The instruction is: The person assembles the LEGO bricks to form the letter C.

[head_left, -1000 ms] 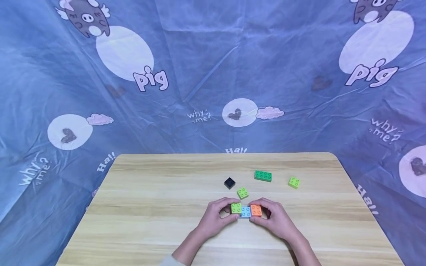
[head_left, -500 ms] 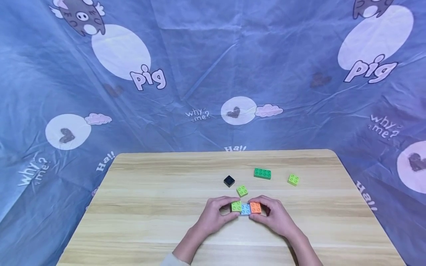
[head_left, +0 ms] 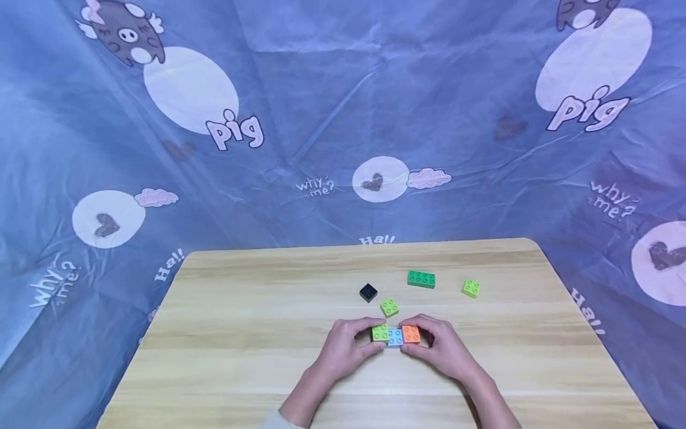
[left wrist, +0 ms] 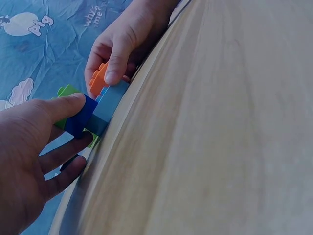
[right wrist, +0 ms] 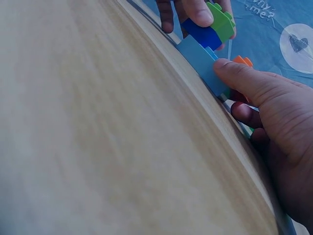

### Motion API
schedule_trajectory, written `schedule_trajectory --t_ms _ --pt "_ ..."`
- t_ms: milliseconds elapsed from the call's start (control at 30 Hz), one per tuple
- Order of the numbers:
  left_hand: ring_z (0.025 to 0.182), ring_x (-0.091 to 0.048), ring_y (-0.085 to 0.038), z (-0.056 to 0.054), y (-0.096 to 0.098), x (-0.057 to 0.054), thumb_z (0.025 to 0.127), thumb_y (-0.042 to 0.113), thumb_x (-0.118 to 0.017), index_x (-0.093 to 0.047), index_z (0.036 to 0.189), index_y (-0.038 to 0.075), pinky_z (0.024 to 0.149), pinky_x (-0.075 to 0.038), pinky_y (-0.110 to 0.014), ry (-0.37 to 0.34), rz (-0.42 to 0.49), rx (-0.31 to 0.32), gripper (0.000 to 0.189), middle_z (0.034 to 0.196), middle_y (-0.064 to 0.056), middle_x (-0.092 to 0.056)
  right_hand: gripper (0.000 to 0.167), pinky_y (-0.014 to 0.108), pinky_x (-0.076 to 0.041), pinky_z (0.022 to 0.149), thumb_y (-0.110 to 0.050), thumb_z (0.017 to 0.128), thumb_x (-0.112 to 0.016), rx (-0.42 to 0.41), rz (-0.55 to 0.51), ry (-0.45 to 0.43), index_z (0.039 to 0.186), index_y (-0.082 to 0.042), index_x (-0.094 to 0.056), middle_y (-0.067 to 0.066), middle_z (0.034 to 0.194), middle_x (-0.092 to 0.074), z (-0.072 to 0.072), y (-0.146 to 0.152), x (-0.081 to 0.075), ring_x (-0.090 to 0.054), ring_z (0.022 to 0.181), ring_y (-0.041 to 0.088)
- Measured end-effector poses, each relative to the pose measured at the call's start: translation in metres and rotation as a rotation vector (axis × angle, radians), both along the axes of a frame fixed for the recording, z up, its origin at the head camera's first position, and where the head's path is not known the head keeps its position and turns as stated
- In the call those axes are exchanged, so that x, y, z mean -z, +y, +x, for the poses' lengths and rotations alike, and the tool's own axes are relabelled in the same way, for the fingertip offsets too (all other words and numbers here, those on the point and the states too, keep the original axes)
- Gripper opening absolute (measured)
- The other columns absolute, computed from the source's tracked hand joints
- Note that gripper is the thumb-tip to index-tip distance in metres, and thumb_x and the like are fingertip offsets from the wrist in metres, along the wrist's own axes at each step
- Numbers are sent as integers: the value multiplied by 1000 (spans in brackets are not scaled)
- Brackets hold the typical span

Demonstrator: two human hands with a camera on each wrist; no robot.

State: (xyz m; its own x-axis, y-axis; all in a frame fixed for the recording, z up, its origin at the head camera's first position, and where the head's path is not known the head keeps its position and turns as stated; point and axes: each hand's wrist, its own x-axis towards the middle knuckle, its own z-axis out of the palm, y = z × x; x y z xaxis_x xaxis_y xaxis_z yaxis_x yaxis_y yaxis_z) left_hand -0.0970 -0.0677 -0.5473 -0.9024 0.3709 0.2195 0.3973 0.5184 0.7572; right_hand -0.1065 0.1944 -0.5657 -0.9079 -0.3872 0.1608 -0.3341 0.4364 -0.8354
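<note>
My left hand [head_left: 343,350] pinches a small stack at the left: a lime green building brick [head_left: 380,333] on top of a dark blue brick [left wrist: 82,115]. That stack sits over the left end of a long light blue brick [right wrist: 200,61], tilted a little against it in the wrist views. At the other end, an orange brick [head_left: 411,334] is on the light blue one. My right hand [head_left: 447,351] pinches this end, its thumb against the light blue side and its fingers behind. Bare light blue studs show between the two hands.
Behind the hands lie a second lime green brick [head_left: 389,307], a black brick [head_left: 368,292] and a longer green brick [head_left: 421,279]. Another lime green brick [head_left: 471,288] is farther right. A printed blue cloth [head_left: 321,119] hangs behind the wooden table [head_left: 230,333].
Both hands keep their grip on the bricks and stay nearly in place. The head view has shifted slightly.
</note>
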Motion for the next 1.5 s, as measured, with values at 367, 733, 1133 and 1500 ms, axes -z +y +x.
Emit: schedule_trajectory --t_ms 367,733,1133,1500 --pt "97 -70 -3 0 3 9 87 30 -88 -76 129 20 81 -58 -23 -34 59 8 45 120 5 -78 42 25 -54 77 -32 84 -90 -5 9 -16 122 -23 -76 -15 110 -73 1 6 4 -65 91 8" --pt "127 -61 -23 -19 -24 28 94 25 -82 -58 149 14 100 -56 -34 -144 279 178 61 154 0 -57 39 24 -52 71 -27 82 -93 3 -5 -15 118 -24 -76 -15 105 -72 5 6 7 -63 85 8" --pt "140 -55 -26 -77 -31 34 91 14 -83 -59 147 9 116 -45 -48 103 251 -156 62 152 -3 -58 40 25 -51 70 -16 82 -91 -1 13 -24 117 -25 -74 -14 104 -70 2 3 3 -61 83 9" --pt "143 -53 -27 -86 -20 30 101 25 -73 -64 144 15 119 -41 -53 110 -33 -38 45 150 -5 -61 38 25 -50 70 -20 84 -91 7 1 -36 118 -26 -74 -14 104 -70 2 1 0 -60 84 10"
